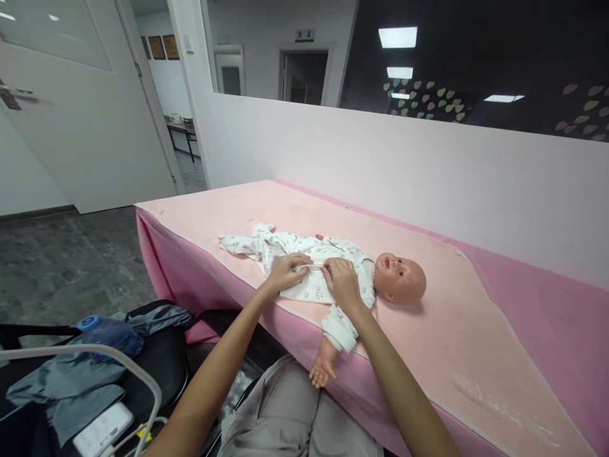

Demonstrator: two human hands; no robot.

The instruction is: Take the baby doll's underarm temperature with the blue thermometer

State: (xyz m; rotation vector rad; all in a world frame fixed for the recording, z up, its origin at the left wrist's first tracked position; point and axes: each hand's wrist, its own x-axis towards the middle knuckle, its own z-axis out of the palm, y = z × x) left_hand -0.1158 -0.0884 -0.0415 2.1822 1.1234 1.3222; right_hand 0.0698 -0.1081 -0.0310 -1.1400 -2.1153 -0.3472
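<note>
A baby doll [400, 278] lies on its back, head to the right, in white patterned baby clothes [309, 293]. Over its belly, a thin white strip [311, 266] stretches between my two hands; I cannot tell whether it is a tie or an edge of the clothing. My left hand [288, 271] pinches the strip's left end, fingers closed. At the other end, near the doll's chest, my right hand [341, 279] has its fingers bent closed on it. The doll's sleeved arm [323, 365] hangs over the near table edge, below my right wrist.
The doll lies on a pink-covered table [447, 343] against a white wall with a window. Lower left, a black chair [166, 355] carries a blue-capped bottle [111, 335], grey cloth and a white device [103, 431]. A white cable [128, 362] curves in front.
</note>
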